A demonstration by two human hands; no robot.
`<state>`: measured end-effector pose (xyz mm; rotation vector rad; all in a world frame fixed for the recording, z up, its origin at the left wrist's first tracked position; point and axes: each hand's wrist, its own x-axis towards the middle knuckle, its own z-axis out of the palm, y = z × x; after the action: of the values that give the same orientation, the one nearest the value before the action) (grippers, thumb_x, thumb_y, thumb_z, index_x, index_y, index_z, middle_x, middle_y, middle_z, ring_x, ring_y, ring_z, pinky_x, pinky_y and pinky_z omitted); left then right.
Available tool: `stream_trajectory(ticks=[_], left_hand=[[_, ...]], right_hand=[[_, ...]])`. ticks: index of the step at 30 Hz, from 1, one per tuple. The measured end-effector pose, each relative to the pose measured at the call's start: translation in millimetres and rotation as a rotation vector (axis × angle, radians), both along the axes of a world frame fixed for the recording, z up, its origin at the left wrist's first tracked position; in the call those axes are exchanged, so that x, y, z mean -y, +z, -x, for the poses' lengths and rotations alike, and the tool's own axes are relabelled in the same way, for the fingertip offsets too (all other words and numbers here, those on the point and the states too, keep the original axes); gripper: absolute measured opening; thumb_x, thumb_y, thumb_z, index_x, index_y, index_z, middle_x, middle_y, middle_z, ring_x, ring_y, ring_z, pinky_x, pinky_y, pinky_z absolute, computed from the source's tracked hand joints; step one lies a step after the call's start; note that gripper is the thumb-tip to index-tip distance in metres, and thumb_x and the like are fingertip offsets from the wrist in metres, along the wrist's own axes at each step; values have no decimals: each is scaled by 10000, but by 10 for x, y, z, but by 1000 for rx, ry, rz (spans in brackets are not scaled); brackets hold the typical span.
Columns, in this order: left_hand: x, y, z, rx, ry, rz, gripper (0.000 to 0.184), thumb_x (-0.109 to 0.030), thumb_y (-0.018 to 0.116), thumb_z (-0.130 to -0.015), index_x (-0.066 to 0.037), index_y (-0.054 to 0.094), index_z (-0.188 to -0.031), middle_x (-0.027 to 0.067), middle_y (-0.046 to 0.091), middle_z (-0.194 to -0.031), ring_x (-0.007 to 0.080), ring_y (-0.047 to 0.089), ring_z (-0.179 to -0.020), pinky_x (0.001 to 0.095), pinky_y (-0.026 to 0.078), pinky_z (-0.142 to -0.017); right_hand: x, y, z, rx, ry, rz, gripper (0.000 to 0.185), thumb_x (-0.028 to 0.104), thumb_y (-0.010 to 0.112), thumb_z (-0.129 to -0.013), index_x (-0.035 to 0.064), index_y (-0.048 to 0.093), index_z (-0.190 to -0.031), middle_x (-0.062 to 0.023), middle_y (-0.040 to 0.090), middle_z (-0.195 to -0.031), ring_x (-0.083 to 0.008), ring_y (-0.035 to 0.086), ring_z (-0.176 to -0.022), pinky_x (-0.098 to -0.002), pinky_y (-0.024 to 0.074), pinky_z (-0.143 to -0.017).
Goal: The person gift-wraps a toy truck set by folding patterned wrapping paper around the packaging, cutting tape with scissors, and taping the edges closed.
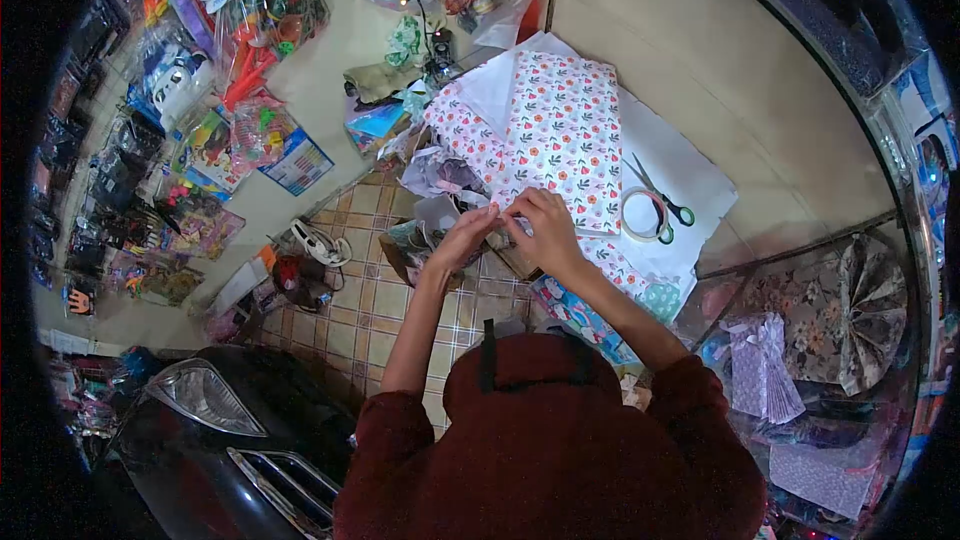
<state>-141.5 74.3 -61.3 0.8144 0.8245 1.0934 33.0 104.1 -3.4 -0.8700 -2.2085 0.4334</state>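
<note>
My left hand (465,238) and my right hand (543,228) meet fingertip to fingertip at the near left edge of the floral wrapping paper (503,162). Both hands look closed in a pinch; whatever lies between the fingers is too small to make out. White with red and orange flowers, the paper covers a flat rectangular thing (566,130), and one corner is folded to show its plain white back. To the right of it are a roll of tape (644,214) and scissors (660,192) with dark green handles, the roll partly over them, on a white sheet (690,175).
Crumpled grey paper (437,175) and an open box (405,248) sit left of the work surface. Bagged toys (260,60) hang at the upper left. A black motorbike front (215,440) stands lower left. Wrapped gifts (765,365) lie in a glass case at right.
</note>
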Motion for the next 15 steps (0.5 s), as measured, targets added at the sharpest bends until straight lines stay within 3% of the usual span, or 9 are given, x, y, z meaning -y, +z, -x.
stream_trajectory(ticks=[9,15], left_hand=[[61,199,-60,-99,59,106,371,-309,519,-930,3,573,-1123,36,587,-1091,116,515,-1024,270,364,-926],[-21,-20,-9,-5,76,60,363,-308,544,-916,-5,586,-1111,26,593,-1068,116,517,-999,269,364,-905]], right_hand=[[52,15,-11,64,5,-73,168,137,651,-753,49,578,-877,-90,534,-884,-270,524,-886,-374,387,-798],[143,66,-104,8,-22,-96,286,144,667,-747,51,580,-1003,-103,561,-955,-281,525,-943,-376,384,-845]])
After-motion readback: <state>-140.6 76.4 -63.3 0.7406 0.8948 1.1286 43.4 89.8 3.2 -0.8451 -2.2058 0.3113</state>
